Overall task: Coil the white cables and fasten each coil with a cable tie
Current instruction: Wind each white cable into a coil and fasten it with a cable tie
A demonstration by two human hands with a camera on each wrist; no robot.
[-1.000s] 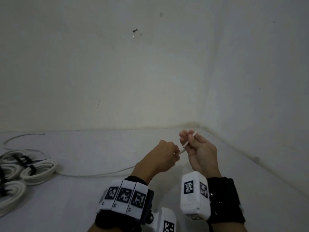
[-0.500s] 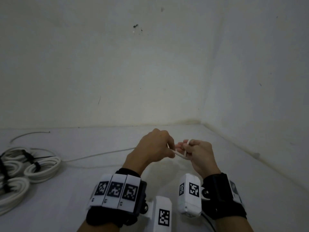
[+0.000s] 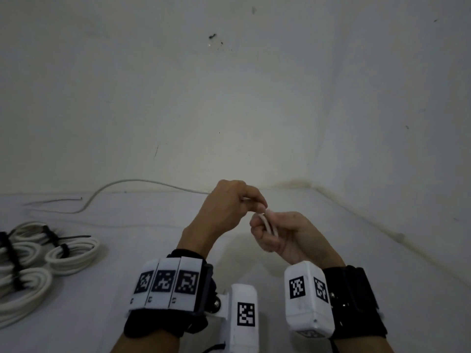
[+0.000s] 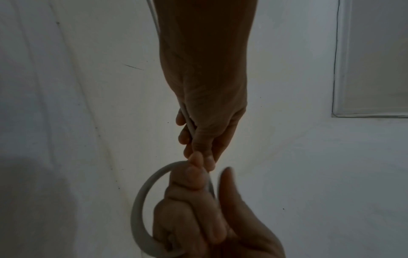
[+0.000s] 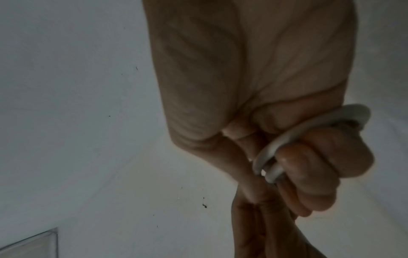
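Note:
In the head view my right hand (image 3: 276,234) grips a small loop of the white cable (image 3: 267,223), held in front of me above the surface. My left hand (image 3: 229,207) pinches the same cable just left of the loop, fingertips touching the right hand. From there the cable's loose stretch (image 3: 142,183) runs left and droops to the floor. The left wrist view shows the cable (image 4: 187,118) passing through my left hand (image 4: 205,132) to the loop (image 4: 141,192) in my right hand (image 4: 198,218). In the right wrist view, two turns of cable (image 5: 287,134) cross my right hand's (image 5: 320,160) curled fingers.
Several finished white coils (image 3: 72,253) bound with black cable ties (image 3: 63,249) lie on the white surface at the far left. Walls meet in a corner (image 3: 312,184) just beyond my hands. The surface's right side runs along the wall.
The right hand went from holding just the cable's end to gripping a small loop. My left hand rose and closed in on the right, lifting the loose stretch off the surface.

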